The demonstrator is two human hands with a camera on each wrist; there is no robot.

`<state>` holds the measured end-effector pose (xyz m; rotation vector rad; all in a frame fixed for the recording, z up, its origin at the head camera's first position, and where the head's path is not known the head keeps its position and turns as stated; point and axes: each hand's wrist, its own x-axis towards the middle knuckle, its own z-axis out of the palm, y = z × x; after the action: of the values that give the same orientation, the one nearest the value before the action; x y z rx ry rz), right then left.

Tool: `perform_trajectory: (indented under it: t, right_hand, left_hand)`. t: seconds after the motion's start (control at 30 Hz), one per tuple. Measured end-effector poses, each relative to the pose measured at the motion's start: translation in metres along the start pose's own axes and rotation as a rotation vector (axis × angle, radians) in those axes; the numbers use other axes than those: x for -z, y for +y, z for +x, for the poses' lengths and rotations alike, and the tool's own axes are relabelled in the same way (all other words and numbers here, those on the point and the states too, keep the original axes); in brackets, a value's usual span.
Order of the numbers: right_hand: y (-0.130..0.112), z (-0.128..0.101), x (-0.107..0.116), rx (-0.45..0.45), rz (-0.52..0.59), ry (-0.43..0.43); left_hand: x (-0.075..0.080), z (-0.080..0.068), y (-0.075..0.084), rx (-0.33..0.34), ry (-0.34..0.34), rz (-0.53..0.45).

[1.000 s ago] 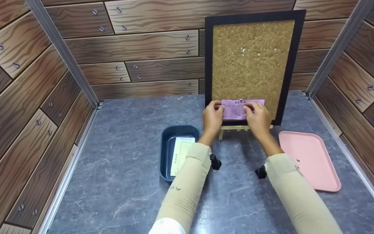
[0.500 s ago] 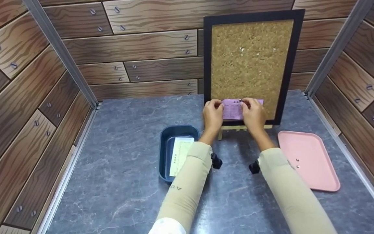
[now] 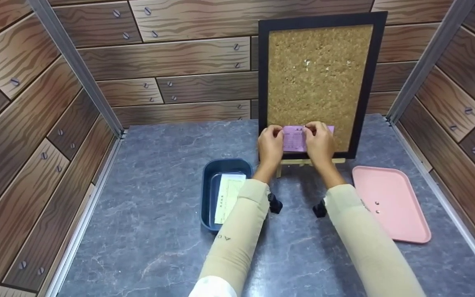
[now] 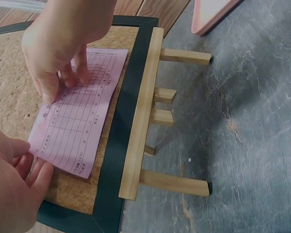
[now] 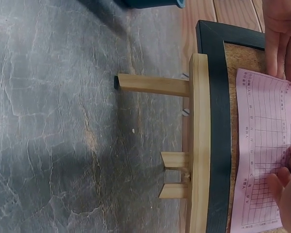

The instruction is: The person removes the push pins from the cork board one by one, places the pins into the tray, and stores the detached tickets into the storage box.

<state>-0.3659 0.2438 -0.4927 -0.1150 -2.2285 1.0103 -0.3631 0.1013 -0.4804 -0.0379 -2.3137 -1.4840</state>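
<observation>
Grey marbled stone-look tabletop [image 3: 159, 231]. On it: dark blue rectangular plastic bin [image 3: 209, 194], flat pink rectangular plastic tray [image 3: 398, 194], small light wooden easel [image 4: 140, 116] between them.

Both arms stretched forward, left hand [image 3: 270, 145] flat-fingered, right hand [image 3: 319, 142] fingertips pinching

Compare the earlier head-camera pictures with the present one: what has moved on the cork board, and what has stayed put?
The right hand has slid left along the pink slip, its fingers now at the slip's top edge near the middle. The left hand still presses the slip's left end against the cork board. The slip, the board, the blue bin and the pink tray stayed where they were.
</observation>
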Motion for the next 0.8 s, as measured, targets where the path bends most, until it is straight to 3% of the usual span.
perform_trajectory:
  t: [0.37, 0.8]
  right_hand:
    - [0.0019, 0.002, 0.0015, 0.015, 0.028, 0.001]
    - [0.0023, 0.0027, 0.0015, 0.037, 0.05, -0.014]
  left_hand:
    - [0.0017, 0.0027, -0.0015, 0.008, -0.012, -0.059]
    - [0.0026, 0.0046, -0.0046, 0.015, 0.005, -0.042]
